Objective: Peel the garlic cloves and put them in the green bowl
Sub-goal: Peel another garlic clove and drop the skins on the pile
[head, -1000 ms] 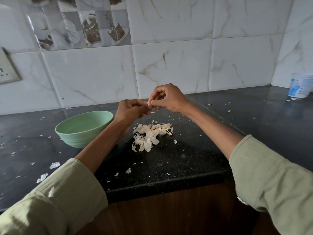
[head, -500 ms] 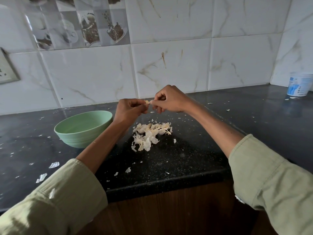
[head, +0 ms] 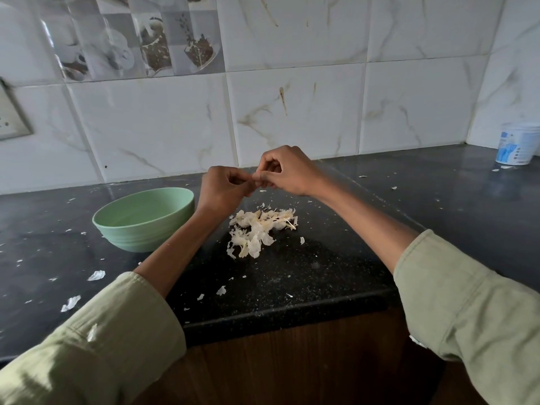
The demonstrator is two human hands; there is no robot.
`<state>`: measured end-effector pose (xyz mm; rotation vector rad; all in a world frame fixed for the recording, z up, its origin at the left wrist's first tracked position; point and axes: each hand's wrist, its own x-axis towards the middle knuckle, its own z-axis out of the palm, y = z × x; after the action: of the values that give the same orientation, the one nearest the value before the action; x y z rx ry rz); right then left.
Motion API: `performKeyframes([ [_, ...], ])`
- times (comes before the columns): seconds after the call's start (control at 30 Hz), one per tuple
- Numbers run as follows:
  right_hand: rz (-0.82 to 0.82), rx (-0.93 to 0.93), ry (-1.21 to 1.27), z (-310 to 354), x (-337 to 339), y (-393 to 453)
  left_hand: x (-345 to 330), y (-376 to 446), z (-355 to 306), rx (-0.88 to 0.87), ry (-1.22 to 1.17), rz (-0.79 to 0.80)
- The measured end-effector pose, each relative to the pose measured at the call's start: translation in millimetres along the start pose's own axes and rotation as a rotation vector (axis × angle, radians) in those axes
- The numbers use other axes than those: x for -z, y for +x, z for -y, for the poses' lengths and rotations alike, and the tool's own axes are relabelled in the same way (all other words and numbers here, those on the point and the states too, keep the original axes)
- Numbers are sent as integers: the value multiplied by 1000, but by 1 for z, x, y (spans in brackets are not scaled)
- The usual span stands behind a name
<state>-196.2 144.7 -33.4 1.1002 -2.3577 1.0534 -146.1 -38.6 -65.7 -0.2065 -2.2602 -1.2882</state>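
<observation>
Head view: both hands (head: pixel 257 179) pinch a garlic clove (head: pixel 256 177) above peels (head: pixel 260 230).

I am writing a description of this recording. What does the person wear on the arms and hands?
Both arms wear loose, pale green long sleeves, pushed up so the forearms are bare. The left sleeve shows a stitched seam and a small white flake stuck to it. The left hand and the right hand are bare; no gloves, rings or watch show.

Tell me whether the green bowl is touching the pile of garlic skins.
Apart. The head view shows the green bowl left of the garlic skins, with bare dark counter and the left forearm between them.
</observation>
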Motion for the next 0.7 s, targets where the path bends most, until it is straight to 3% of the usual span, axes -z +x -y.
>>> performKeyframes([
  [0.2, -11, 31, 50, -3, 4, 1, 0, 1, 2, 47, -103, 184],
  [0.7, -44, -81, 400, -3, -2, 1, 2, -5, -5, -12, -168, 58],
])
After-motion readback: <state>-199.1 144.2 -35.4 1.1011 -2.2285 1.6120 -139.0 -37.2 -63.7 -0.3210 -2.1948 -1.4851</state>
